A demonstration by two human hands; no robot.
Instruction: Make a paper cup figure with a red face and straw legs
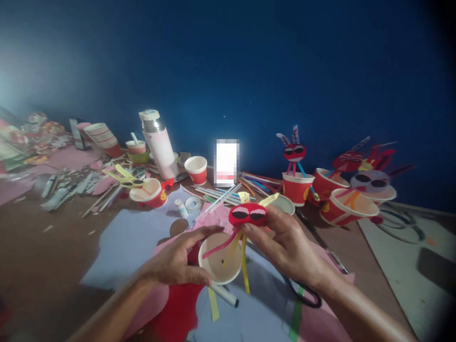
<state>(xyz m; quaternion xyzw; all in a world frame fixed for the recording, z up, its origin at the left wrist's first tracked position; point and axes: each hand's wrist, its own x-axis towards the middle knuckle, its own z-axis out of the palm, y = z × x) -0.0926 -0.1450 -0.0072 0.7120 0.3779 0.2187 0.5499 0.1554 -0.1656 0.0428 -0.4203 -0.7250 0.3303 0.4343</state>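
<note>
My left hand (181, 259) is wrapped round the left side of a paper cup (223, 270), whose open mouth faces me and shows a small dark hole in its bottom. My right hand (281, 242) pinches a red paper face (248, 215) with black and pink eyes and yellow ears. Pink and yellow strips hang from the face, the pink one over the cup's mouth. A capped marker (225, 294) lies just below the cup.
Decorated cups, one with a red figure (295, 153), stand at the right. Behind are a white thermos (160, 147), a red cup (196, 172) and stacked cups (105, 140). Blue paper (124, 247), glue and straws lie about. A cable curls at the far right.
</note>
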